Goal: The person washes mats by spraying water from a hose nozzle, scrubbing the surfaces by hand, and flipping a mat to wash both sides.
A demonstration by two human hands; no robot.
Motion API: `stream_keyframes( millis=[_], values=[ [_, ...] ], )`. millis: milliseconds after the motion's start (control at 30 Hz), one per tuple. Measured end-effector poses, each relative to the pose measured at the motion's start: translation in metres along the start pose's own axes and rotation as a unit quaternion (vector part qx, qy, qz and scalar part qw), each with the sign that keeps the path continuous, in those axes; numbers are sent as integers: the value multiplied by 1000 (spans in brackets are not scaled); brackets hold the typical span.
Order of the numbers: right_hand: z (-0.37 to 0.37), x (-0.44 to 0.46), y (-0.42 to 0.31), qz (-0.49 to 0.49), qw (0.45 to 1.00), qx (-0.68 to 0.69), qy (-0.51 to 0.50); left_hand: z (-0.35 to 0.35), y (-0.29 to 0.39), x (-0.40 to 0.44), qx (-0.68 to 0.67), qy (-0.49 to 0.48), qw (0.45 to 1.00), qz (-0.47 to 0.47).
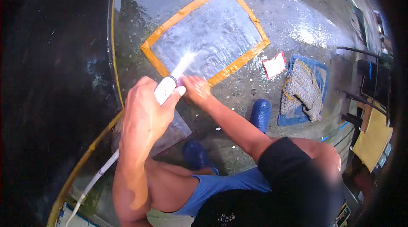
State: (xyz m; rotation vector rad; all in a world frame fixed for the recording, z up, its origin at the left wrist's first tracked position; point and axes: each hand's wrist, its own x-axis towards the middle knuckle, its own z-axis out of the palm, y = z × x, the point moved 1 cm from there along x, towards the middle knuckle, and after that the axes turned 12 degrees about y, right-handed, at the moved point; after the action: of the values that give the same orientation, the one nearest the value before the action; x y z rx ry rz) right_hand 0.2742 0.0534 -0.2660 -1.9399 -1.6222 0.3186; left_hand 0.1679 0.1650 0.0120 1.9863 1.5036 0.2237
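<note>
My left hand (148,103) is closed around a white hose nozzle (165,90), its thumb along the side. Water sprays from the tip onto a grey mat (208,31) with an orange border, lying flat on the wet floor. A pale hose (95,178) runs down from under my left forearm. Close behind the nozzle, my wet right hand (196,89) is at the mat's near edge. Its fingers are blurred and partly hidden, so I cannot tell whether they hold anything. Beneath my left wrist lies a grey flat sheet (172,135), partly covered by the arm.
A red-edged white packet (275,65) lies right of the mat, beside a blue mat (325,76) with a crumpled knitted grey cloth (301,89) on it. My blue shoes (261,114) stand on the wet floor. A dark surface with a yellow edge (112,48) borders the left.
</note>
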Motion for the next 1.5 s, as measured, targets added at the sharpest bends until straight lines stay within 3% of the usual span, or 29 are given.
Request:
stream_keyframes(
  millis=[33,133,233,300,367,400,467,533,567,600,633,667,733,800,833,900,933,1000,1067,1100,1133,1167,1300,1500],
  values=[
    [-14,-23,21,36,999,4,27,1,3,-1,3,-10,1000,2],
    [-88,-10,112,194,965,-173,-41,4,5,-4,14,-29,999,5],
    [-125,34,185,298,915,-212,169,8,5,-7,10,-28,999,18],
    [-105,38,152,333,915,-164,159,10,13,-4,8,-28,999,19],
    [-55,15,93,250,954,-150,66,15,22,2,8,-25,999,39],
    [-45,9,58,160,981,-111,2,17,26,5,11,-22,998,50],
    [-26,-13,43,84,996,-16,-5,19,35,4,9,-22,999,47],
    [-59,17,91,138,985,-64,-83,20,37,5,-3,-7,999,51],
    [-68,26,139,100,990,-94,15,18,36,3,-9,1,999,44],
    [-104,54,169,73,986,-149,20,14,35,2,-13,10,999,36],
    [-116,63,223,290,943,-143,76,10,33,0,-17,17,999,29],
    [-153,82,234,334,905,-240,106,6,32,-3,-20,21,999,16],
    [-137,90,267,333,910,-134,209,-3,30,-6,-30,31,999,-10],
    [-145,88,217,322,911,-212,146,-6,33,-7,-54,37,998,-14],
    [-114,73,198,274,930,-190,153,-7,33,-7,-61,40,997,-5],
    [-85,52,125,149,980,-111,-71,-11,41,-4,-63,40,997,-19],
    [-46,12,133,-20,999,-35,27,-13,45,-3,-67,45,997,-14],
    [-83,42,141,-52,993,-46,-91,-16,49,-6,-71,51,996,-7],
    [-118,93,195,-13,975,-197,-105,-20,46,-12,-69,42,997,4],
    [-140,102,224,144,978,-137,58,-21,45,-14,-71,41,997,7],
    [-153,118,249,279,934,-208,77,-21,43,-15,-70,42,997,4],
    [-177,132,240,330,917,-197,107,-21,41,-15,-69,44,997,3],
    [-121,142,226,297,912,-202,199,-22,36,-11,-77,42,996,-14],
    [-94,260,235,256,941,-156,159,-17,45,-6,-41,15,999,4]
  ],
)
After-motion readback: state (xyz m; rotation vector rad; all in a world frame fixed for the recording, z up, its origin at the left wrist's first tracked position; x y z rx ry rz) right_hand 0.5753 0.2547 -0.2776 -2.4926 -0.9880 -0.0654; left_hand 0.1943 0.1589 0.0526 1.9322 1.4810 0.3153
